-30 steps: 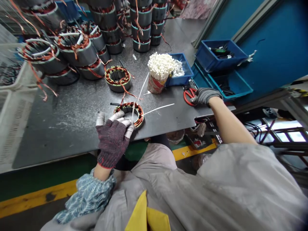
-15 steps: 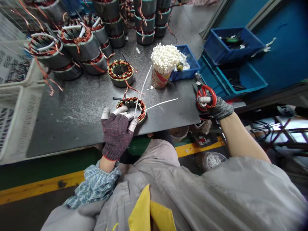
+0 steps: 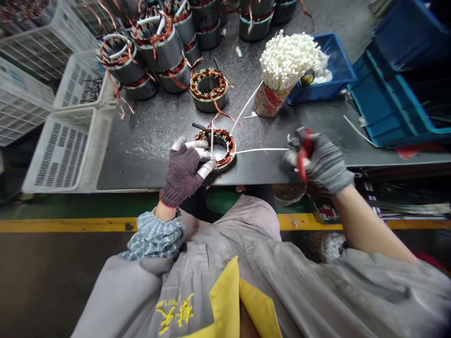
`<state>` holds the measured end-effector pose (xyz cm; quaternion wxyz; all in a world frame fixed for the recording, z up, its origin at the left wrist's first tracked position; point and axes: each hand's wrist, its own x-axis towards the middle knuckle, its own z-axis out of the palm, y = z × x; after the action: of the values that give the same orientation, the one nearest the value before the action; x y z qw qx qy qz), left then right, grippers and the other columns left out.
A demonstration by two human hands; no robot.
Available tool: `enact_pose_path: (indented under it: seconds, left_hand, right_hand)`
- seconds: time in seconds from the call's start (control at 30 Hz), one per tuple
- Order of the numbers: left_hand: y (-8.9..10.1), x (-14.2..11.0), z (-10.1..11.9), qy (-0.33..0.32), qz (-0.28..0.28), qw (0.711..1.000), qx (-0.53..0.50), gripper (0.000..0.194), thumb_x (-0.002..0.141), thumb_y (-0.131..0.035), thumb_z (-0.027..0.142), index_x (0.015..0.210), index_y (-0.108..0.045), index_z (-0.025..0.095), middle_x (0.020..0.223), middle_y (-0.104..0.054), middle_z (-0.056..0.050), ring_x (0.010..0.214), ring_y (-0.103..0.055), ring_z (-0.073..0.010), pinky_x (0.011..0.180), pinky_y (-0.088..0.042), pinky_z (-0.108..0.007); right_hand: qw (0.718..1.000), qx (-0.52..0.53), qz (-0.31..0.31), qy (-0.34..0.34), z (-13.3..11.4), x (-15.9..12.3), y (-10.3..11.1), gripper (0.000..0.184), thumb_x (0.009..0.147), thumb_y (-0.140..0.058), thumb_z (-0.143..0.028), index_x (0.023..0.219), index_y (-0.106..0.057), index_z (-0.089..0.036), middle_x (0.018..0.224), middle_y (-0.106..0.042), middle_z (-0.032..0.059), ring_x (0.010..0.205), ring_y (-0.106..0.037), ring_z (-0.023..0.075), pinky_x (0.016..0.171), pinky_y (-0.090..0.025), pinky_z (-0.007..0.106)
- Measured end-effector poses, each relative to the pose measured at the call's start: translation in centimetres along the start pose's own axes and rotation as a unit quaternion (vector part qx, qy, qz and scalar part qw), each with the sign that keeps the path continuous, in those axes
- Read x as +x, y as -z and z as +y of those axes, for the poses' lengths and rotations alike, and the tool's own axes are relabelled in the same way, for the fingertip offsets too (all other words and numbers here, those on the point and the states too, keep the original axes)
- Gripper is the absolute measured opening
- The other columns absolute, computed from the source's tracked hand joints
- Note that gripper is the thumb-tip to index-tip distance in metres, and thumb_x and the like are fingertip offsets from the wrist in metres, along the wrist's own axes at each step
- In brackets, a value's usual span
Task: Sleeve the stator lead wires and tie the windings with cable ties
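Observation:
My left hand [image 3: 185, 171], in a dark knit glove with white-taped fingertips, grips a small copper-wound stator [image 3: 225, 162] lying on the table at its near edge. A white sleeve strip [image 3: 260, 150] runs right from the stator towards my right hand, and another stands up through its bore. My right hand [image 3: 319, 162], in a grey glove, holds red-handled scissors [image 3: 303, 152] just above the table edge. Behind the held stator sits a second wound stator [image 3: 208, 91].
A printed cup [image 3: 268, 101] packed with white sleeves stands beside a blue tray [image 3: 336, 80] on the dark metal table [image 3: 148, 155]. Stacked wound stators [image 3: 158, 49] fill the back. White plastic crates [image 3: 66, 155] stand left, and a teal bin [image 3: 391, 103] stands right.
My right hand has picked up the red scissors from the table and lifted them. The left hand still holds the stator. The view has tilted, so the table appears lower and flatter.

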<state>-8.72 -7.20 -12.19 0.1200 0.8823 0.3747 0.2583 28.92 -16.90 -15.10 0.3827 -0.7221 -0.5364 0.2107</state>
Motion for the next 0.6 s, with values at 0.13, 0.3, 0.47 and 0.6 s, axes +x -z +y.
enact_pose_path:
  seconds: [0.13, 0.3, 0.47, 0.6]
  left_hand:
    - [-0.4, -0.3, 0.1, 0.01, 0.014, 1.0, -0.001, 0.006, 0.108, -0.074, 0.033, 0.107, -0.079, 0.03, 0.114, -0.089, -0.002, 0.14, -0.078, -0.0321, 0.145, -0.038, -0.067]
    - [-0.9, -0.6, 0.1, 0.01, 0.033, 0.999, -0.003, 0.007, 0.11, -0.072, 0.034, 0.11, -0.079, 0.03, 0.12, -0.088, -0.004, 0.139, -0.079, -0.0321, 0.145, -0.04, -0.066]
    - [-1.1, -0.8, 0.2, 0.017, 0.036, 0.999, 0.0, 0.006, 0.108, -0.073, 0.032, 0.108, -0.078, 0.03, 0.121, -0.087, -0.005, 0.139, -0.079, -0.0326, 0.144, -0.041, -0.065]
    - [-1.3, -0.9, 0.3, 0.024, 0.04, 0.999, 0.003, 0.006, 0.108, -0.072, 0.034, 0.107, -0.077, 0.03, 0.118, -0.086, -0.005, 0.137, -0.079, -0.0329, 0.142, -0.043, -0.065]
  right_hand:
    - [0.975, -0.17, -0.103, 0.103, -1.5, 0.5, -2.3, 0.073, 0.084, -0.092, -0.058, 0.138, -0.075, -0.012, 0.144, -0.077, 0.0301, 0.138, -0.073, 0.0496, 0.129, -0.056, 0.067]
    - [0.941, -0.21, -0.182, 0.192, -4.3, 1.9, -5.5, 0.085, 0.087, -0.093, -0.064, 0.149, -0.075, -0.009, 0.15, -0.077, 0.0274, 0.138, -0.076, 0.0459, 0.126, -0.061, 0.061]
    - [0.928, -0.223, -0.216, 0.204, -5.1, 2.8, -6.0, 0.08, 0.09, -0.09, -0.066, 0.145, -0.078, -0.009, 0.144, -0.08, 0.027, 0.128, -0.079, 0.0443, 0.117, -0.065, 0.058]
    - [0.91, -0.244, -0.275, 0.194, -5.9, 3.6, -4.5, 0.071, 0.094, -0.088, -0.067, 0.14, -0.08, -0.013, 0.136, -0.084, 0.0239, 0.118, -0.081, 0.0416, 0.108, -0.065, 0.052]
